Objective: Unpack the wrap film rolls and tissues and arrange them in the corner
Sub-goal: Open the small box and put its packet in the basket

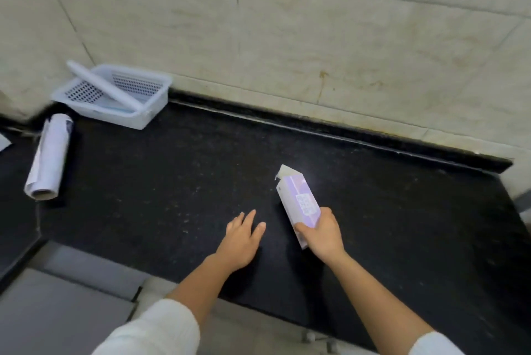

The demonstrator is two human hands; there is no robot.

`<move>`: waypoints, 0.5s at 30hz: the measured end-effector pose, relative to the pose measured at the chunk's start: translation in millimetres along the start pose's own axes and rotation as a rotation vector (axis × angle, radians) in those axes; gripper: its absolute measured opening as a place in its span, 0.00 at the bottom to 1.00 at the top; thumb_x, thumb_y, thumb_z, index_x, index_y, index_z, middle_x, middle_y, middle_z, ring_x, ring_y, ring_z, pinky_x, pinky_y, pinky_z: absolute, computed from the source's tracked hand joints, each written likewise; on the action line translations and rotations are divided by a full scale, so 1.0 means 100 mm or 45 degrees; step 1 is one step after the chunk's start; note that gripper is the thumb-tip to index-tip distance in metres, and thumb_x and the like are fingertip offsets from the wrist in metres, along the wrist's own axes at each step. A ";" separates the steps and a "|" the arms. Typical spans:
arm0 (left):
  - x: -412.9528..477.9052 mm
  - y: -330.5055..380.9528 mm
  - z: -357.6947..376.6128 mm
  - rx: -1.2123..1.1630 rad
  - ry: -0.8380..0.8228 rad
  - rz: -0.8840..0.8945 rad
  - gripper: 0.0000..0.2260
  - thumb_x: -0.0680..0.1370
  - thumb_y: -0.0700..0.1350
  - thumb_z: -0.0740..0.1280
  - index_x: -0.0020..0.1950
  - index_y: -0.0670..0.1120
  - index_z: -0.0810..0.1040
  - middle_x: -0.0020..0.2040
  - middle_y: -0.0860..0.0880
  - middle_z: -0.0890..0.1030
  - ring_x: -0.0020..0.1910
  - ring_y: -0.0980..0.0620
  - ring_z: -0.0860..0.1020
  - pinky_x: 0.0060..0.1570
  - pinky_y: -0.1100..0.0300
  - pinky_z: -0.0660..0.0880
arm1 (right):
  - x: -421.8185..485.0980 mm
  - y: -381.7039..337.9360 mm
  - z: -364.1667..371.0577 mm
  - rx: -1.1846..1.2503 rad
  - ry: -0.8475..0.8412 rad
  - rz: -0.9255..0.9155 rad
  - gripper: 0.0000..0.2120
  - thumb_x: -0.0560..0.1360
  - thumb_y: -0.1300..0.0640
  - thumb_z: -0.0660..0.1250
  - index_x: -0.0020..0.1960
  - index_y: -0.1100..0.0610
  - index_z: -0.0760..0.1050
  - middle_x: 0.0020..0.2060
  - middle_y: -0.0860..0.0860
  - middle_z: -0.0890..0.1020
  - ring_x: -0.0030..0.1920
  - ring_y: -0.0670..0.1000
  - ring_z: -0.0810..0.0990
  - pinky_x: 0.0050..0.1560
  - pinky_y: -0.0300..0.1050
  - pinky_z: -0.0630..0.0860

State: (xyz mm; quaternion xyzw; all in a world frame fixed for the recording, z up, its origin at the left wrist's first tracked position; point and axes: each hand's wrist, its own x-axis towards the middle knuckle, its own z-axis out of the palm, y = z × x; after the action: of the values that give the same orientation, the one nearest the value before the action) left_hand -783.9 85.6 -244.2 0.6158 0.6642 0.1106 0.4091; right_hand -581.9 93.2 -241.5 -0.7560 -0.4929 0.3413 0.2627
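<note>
The right hand [321, 232] is closed around a lilac box [298, 202] above the countertop [172, 182], near its front edge. The left hand [244, 235] is spread flat, empty. A wrapped roll [48, 156] and white basket [115, 96] are seen at the back-left corner.

The counter [172, 182] ran out before me to the wall [287, 38] behind it, and in its far left corner sat a basket [138, 116] with a roll [103, 86] lying slantwise across it, one end up over the rim. Just before the basket, further left, another roll [48, 156] lay on the counter. My left hand [242, 239] hovered over the near part of the counter, and to its right my right hand [323, 235] gripped the near end of a box [298, 196], whose far end pointed toward the wall.
</note>
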 end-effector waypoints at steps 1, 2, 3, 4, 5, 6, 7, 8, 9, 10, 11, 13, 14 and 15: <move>0.03 -0.13 -0.17 -0.037 0.044 -0.024 0.27 0.81 0.59 0.52 0.78 0.50 0.56 0.78 0.45 0.56 0.78 0.46 0.50 0.74 0.53 0.50 | 0.00 -0.16 0.18 0.014 -0.044 -0.029 0.23 0.64 0.48 0.71 0.53 0.54 0.67 0.52 0.51 0.74 0.52 0.54 0.75 0.45 0.48 0.73; 0.08 -0.26 -0.34 -0.069 0.085 -0.040 0.27 0.81 0.58 0.52 0.77 0.48 0.57 0.78 0.45 0.59 0.77 0.46 0.52 0.74 0.53 0.51 | 0.00 -0.31 0.36 0.031 -0.087 -0.055 0.23 0.63 0.48 0.71 0.53 0.54 0.67 0.52 0.51 0.74 0.52 0.54 0.75 0.44 0.46 0.72; 0.12 -0.40 -0.51 -0.102 0.122 -0.055 0.26 0.81 0.58 0.52 0.77 0.48 0.59 0.77 0.46 0.61 0.77 0.46 0.54 0.73 0.54 0.51 | -0.01 -0.47 0.56 0.046 -0.128 -0.077 0.23 0.63 0.48 0.71 0.53 0.54 0.67 0.52 0.51 0.75 0.52 0.53 0.75 0.43 0.45 0.71; 0.17 -0.55 -0.69 -0.136 0.149 -0.069 0.26 0.81 0.58 0.52 0.76 0.47 0.61 0.76 0.46 0.63 0.76 0.46 0.56 0.73 0.54 0.53 | -0.01 -0.63 0.75 0.054 -0.165 -0.095 0.23 0.63 0.48 0.71 0.53 0.54 0.67 0.52 0.51 0.75 0.52 0.53 0.75 0.43 0.44 0.71; 0.22 -0.70 -0.88 -0.179 0.169 -0.080 0.25 0.81 0.57 0.53 0.75 0.47 0.62 0.75 0.46 0.66 0.75 0.46 0.58 0.73 0.53 0.54 | -0.01 -0.79 0.94 0.054 -0.198 -0.113 0.23 0.63 0.48 0.71 0.54 0.54 0.67 0.52 0.51 0.75 0.52 0.53 0.75 0.43 0.44 0.71; 0.27 -0.85 -1.07 -0.230 0.186 -0.087 0.25 0.81 0.57 0.53 0.75 0.47 0.64 0.74 0.46 0.68 0.74 0.46 0.61 0.72 0.53 0.57 | -0.02 -0.95 1.14 0.052 -0.228 -0.130 0.24 0.63 0.47 0.71 0.54 0.53 0.67 0.52 0.51 0.75 0.52 0.52 0.75 0.43 0.44 0.71; 0.31 -1.00 -1.25 -0.291 0.201 -0.091 0.24 0.81 0.57 0.53 0.74 0.46 0.66 0.72 0.46 0.70 0.73 0.46 0.64 0.71 0.54 0.59 | -0.03 -1.12 1.34 0.053 -0.252 -0.143 0.23 0.63 0.48 0.71 0.54 0.53 0.67 0.52 0.50 0.75 0.52 0.52 0.76 0.42 0.43 0.71; 0.36 -1.15 -1.44 -0.362 0.210 -0.100 0.24 0.81 0.57 0.54 0.73 0.47 0.68 0.71 0.47 0.71 0.72 0.47 0.66 0.70 0.55 0.61 | -0.03 -1.29 1.54 0.062 -0.270 -0.146 0.23 0.64 0.48 0.72 0.54 0.52 0.67 0.52 0.49 0.76 0.51 0.51 0.76 0.41 0.41 0.70; 0.40 -1.30 -1.64 -0.440 0.213 -0.118 0.23 0.81 0.58 0.55 0.71 0.47 0.70 0.70 0.48 0.72 0.70 0.48 0.68 0.70 0.55 0.62 | -0.05 -1.47 1.75 0.078 -0.281 -0.146 0.22 0.65 0.49 0.72 0.54 0.52 0.67 0.52 0.49 0.76 0.51 0.50 0.76 0.40 0.39 0.70; 0.44 -1.44 -1.85 -0.520 0.207 -0.136 0.23 0.80 0.58 0.57 0.70 0.47 0.71 0.69 0.48 0.73 0.69 0.50 0.70 0.69 0.55 0.63 | -0.07 -1.66 1.94 0.099 -0.295 -0.148 0.22 0.65 0.49 0.73 0.55 0.51 0.68 0.51 0.47 0.77 0.50 0.48 0.76 0.40 0.37 0.70; 0.47 -1.58 -2.06 -0.598 0.188 -0.151 0.24 0.79 0.59 0.58 0.69 0.48 0.72 0.68 0.49 0.74 0.67 0.50 0.71 0.69 0.54 0.65 | -0.11 -1.85 2.14 0.119 -0.314 -0.151 0.23 0.66 0.50 0.74 0.55 0.51 0.68 0.51 0.46 0.77 0.50 0.47 0.77 0.40 0.37 0.71; 0.53 -1.83 -2.49 -0.739 0.140 -0.162 0.24 0.75 0.62 0.61 0.65 0.50 0.76 0.64 0.50 0.78 0.61 0.54 0.76 0.61 0.54 0.72 | -0.18 -2.23 2.54 0.161 -0.354 -0.175 0.24 0.65 0.50 0.75 0.57 0.50 0.69 0.51 0.44 0.78 0.50 0.45 0.77 0.43 0.37 0.73; 0.55 -1.94 -2.70 -0.797 0.133 -0.163 0.23 0.72 0.63 0.63 0.61 0.53 0.77 0.60 0.52 0.80 0.55 0.58 0.78 0.53 0.57 0.75 | -0.21 -2.41 2.72 0.183 -0.366 -0.190 0.24 0.65 0.50 0.75 0.57 0.49 0.69 0.50 0.43 0.78 0.49 0.43 0.78 0.43 0.37 0.74; 0.58 -2.03 -2.89 -0.844 0.144 -0.167 0.23 0.69 0.64 0.65 0.59 0.54 0.76 0.56 0.54 0.81 0.49 0.61 0.80 0.46 0.61 0.75 | -0.24 -2.59 2.88 0.198 -0.367 -0.206 0.24 0.65 0.50 0.75 0.57 0.49 0.69 0.50 0.43 0.79 0.48 0.42 0.78 0.42 0.36 0.74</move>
State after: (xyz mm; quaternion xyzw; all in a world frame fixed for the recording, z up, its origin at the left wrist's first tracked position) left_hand -1122.9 197.2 -215.0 0.3983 0.6520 0.3278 0.5557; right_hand -958.4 185.6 -225.9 -0.6346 -0.5566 0.4611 0.2737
